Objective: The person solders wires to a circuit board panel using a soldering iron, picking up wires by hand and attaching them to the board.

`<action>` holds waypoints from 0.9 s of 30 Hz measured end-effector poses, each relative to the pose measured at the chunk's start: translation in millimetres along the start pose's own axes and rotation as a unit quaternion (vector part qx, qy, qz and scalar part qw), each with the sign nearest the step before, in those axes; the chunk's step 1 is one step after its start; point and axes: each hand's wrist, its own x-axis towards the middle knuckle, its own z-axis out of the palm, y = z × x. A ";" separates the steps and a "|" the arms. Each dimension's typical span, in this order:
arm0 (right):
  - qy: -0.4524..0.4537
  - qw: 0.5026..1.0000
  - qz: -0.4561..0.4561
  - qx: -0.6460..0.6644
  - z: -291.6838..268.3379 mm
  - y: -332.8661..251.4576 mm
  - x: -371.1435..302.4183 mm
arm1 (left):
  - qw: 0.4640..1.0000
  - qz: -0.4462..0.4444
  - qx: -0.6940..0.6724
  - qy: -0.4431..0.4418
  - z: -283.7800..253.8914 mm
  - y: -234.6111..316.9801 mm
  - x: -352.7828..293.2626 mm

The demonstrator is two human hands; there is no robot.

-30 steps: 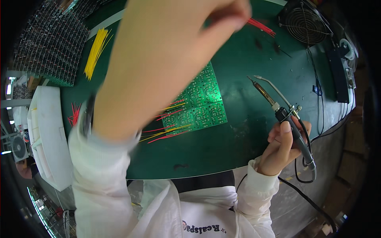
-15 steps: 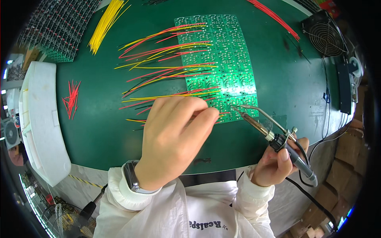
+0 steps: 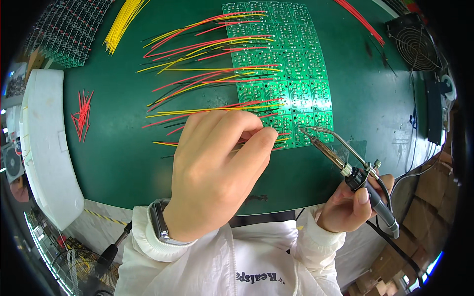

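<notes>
Since 1 s ago the L hand (image 3: 217, 170) has been brought back from the far side of the counter (image 3: 123, 167) to the near L part of the green circuit board (image 3: 301, 91), and the soldering iron (image 3: 355, 180) has been moved in from beside the board to its near row. Nearest, white sleeves (image 3: 153, 241) are worn on both arms, w/ a dark watch (image 3: 159, 222) strapped on the L wrist. L fingers are curled, thumb & forefinger drawn close by the near row; whether anything is pinched btwn them can't be told. R hand (image 3: 348, 207) is closed around the iron's dark handle, tip angled to the board's near row, w/ a thin bent metal tube (image 3: 347, 146) mounted alongside; contact w/ the board can't be made out. Board is laid flat on the counter, ahead & R of the L hand; red, yellow & black wires (image 3: 197, 69) are spread L from its L half, some covered by the hand. Off L, a loose pile of short red wires (image 3: 82, 116) is seen nr a white foam box (image 3: 49, 148). Farther off, a yellow wire bundle (image 3: 123, 24) is laid beside stacked boards (image 3: 66, 29) at far L, & long red wires (image 3: 363, 22) are set at far R nr a round-grilled fan (image 3: 414, 47).
</notes>
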 end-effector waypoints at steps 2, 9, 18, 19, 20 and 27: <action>0.009 1.000 -0.002 -0.008 1.3 2.2 -2.3 | 1.000 0.007 0.005 0.011 2.3 -1.9 -0.2; -0.001 0.999 -0.016 -0.048 2.0 0.9 -7.5 | 1.000 0.008 0.019 0.023 4.8 -3.8 -2.9; 0.004 0.999 -0.036 -0.016 7.7 6.2 -9.1 | 0.999 0.016 0.021 0.031 6.1 -5.1 -4.5; 0.008 0.999 -0.035 -0.020 8.1 6.2 -8.9 | 0.999 0.016 0.021 0.030 6.4 -5.1 -4.7; 0.006 0.999 -0.036 -0.022 8.5 6.1 -8.8 | 0.999 0.011 0.019 0.030 6.3 -4.8 -5.0; 0.013 0.999 -0.034 -0.025 10.5 5.6 -10.6 | 0.999 0.022 0.018 0.039 7.8 -6.3 -6.6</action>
